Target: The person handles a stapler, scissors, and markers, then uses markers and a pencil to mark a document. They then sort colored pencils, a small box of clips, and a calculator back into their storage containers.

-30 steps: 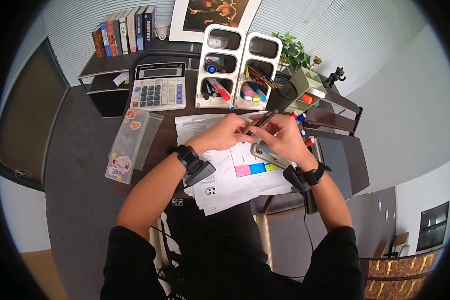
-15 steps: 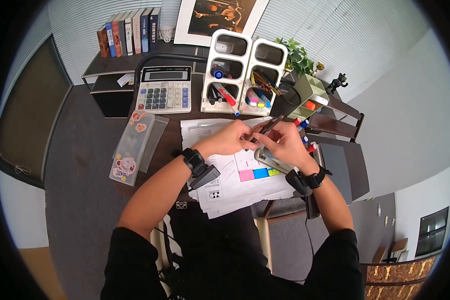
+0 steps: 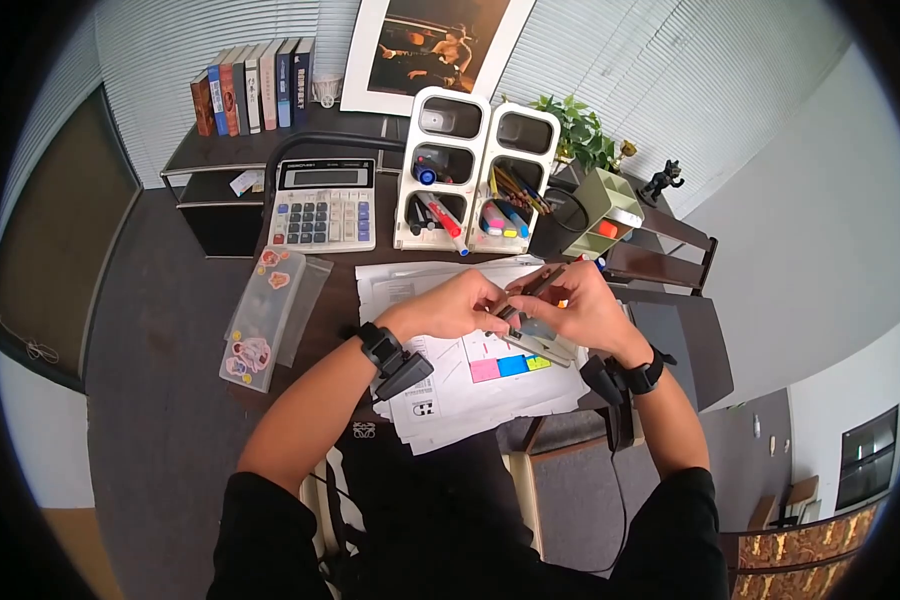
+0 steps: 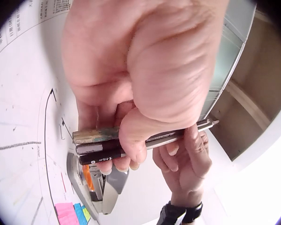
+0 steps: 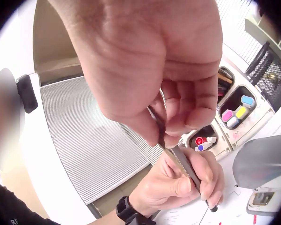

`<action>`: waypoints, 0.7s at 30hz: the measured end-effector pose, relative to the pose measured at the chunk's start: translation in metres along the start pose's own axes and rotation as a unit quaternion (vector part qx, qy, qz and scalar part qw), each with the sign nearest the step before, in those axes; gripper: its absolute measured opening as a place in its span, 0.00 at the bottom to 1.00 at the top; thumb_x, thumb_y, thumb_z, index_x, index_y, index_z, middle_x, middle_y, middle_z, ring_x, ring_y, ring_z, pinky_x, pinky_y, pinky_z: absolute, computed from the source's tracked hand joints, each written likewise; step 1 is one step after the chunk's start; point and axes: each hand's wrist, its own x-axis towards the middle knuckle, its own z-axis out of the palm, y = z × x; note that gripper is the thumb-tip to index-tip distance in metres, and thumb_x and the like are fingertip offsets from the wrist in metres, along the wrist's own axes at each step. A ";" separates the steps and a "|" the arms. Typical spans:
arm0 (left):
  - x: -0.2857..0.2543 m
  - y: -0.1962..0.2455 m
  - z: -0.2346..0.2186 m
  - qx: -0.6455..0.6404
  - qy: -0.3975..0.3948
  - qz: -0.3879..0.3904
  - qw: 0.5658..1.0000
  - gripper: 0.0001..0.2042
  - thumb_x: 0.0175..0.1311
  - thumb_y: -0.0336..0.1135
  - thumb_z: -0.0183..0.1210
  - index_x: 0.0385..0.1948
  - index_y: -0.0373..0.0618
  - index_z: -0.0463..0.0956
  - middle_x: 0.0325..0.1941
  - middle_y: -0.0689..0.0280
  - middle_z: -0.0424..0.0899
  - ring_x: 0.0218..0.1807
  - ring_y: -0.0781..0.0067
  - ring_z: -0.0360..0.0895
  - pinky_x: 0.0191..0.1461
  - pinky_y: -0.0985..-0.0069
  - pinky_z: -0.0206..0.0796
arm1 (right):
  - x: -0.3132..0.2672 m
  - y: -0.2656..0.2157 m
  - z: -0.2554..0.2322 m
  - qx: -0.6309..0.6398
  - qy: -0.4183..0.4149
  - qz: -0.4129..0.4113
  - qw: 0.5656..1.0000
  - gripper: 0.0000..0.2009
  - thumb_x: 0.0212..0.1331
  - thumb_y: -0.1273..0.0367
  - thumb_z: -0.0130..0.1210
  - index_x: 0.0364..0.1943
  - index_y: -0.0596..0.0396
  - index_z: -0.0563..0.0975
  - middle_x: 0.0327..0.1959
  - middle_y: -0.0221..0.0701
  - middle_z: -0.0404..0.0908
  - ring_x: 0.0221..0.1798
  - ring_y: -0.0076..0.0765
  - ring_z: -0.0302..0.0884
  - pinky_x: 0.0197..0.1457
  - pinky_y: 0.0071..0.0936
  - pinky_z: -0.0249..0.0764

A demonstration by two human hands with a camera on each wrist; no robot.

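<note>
In the head view, my left hand (image 3: 460, 305) and right hand (image 3: 590, 312) meet over the papers and hold a small bundle of slim pens or pencils (image 3: 538, 288). My left thumb and fingers pinch the bundle near its lower end; the left wrist view shows a black pen (image 4: 103, 155) beside a mottled greenish-brown one (image 4: 94, 135). My right fingers grip it farther along, near a metallic tip (image 4: 210, 123). Just below the hands, a grey stapler (image 3: 542, 348) lies on the papers, partly covered by them.
Papers (image 3: 450, 430) with pink, blue and yellow sticky tabs (image 3: 512, 367) lie beneath. Behind stands a white organizer (image 3: 448, 95) with markers and pencils. A calculator (image 3: 322, 205) and a stickered clear case (image 3: 262, 320) are at left, a black mesh holder (image 3: 560, 225) at right.
Both hands keep hold of the bundle and stay close together over the papers. The head view has tilted, so the desk things and hands sit lower in it.
</note>
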 end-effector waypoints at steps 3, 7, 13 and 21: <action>0.000 0.002 0.001 -0.026 -0.014 -0.002 1.000 0.09 0.62 0.26 0.66 0.42 0.34 0.85 0.32 0.64 0.88 0.35 0.82 0.80 0.42 0.79 0.72 | -0.002 -0.005 -0.003 0.007 -0.013 0.039 0.999 0.06 0.57 0.74 0.67 0.28 0.65 0.85 0.21 0.35 0.84 0.18 0.15 0.65 0.19 0.23 0.59; 0.005 -0.009 0.000 -0.060 -0.011 0.039 0.997 0.13 0.62 0.29 0.67 0.46 0.34 0.82 0.37 0.64 0.88 0.39 0.79 0.82 0.46 0.77 0.74 | -0.007 -0.004 -0.014 -0.001 -0.001 -0.066 0.998 0.06 0.57 0.74 0.66 0.37 0.63 0.86 0.28 0.37 0.87 0.24 0.16 0.75 0.25 0.19 0.69; 0.000 0.004 -0.003 -0.131 0.089 0.069 0.985 0.17 0.68 0.30 0.62 0.56 0.34 0.75 0.46 0.57 0.86 0.50 0.69 0.84 0.58 0.73 0.75 | -0.008 -0.051 -0.079 0.067 0.148 0.026 0.986 0.05 0.61 0.76 0.64 0.37 0.66 0.85 0.35 0.32 0.87 0.25 0.18 0.76 0.28 0.17 0.72; 0.000 -0.001 -0.004 -0.170 0.099 0.059 0.979 0.15 0.72 0.34 0.59 0.53 0.34 0.78 0.44 0.58 0.86 0.49 0.70 0.83 0.57 0.73 0.75 | 0.060 0.002 -0.074 -0.163 0.224 -0.128 0.952 0.08 0.57 0.73 0.67 0.39 0.59 0.86 0.30 0.36 0.85 0.25 0.27 0.80 0.28 0.24 0.74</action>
